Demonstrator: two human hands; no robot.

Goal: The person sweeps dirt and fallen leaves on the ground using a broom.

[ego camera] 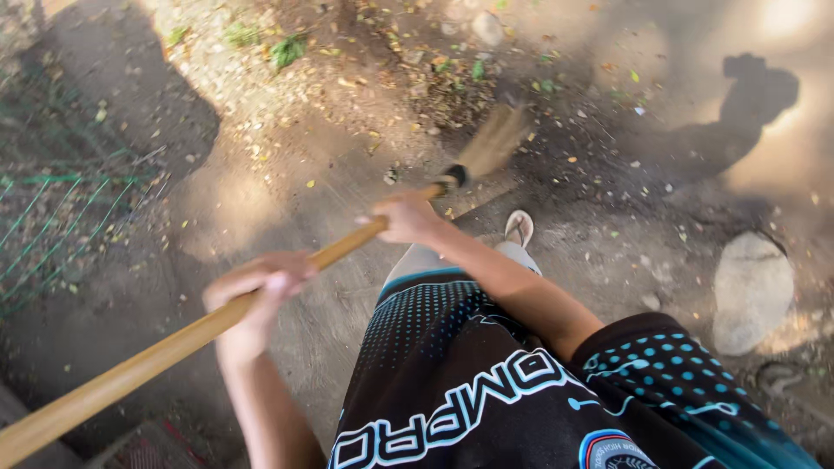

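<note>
Both hands are closed around the broom [261, 295], a long wooden pole that slants from the lower left up to blurred bristles touching the dirt ground [287, 156]. The left hand [256, 287] grips mid-pole, and the right hand [408, 217] grips nearer the bristles. A foot in a sandal [519, 227] is just right of the broom, with a pale stone [751, 291] well off to its right and green netting [52, 226] to its left.

Harsh sunlight dappled the ground [287, 174], glaring white at upper right. A dark shadow [738, 113] lay there. Motion blur smeared the broom [491, 143] and left hand [256, 282]; edges bowed.
</note>
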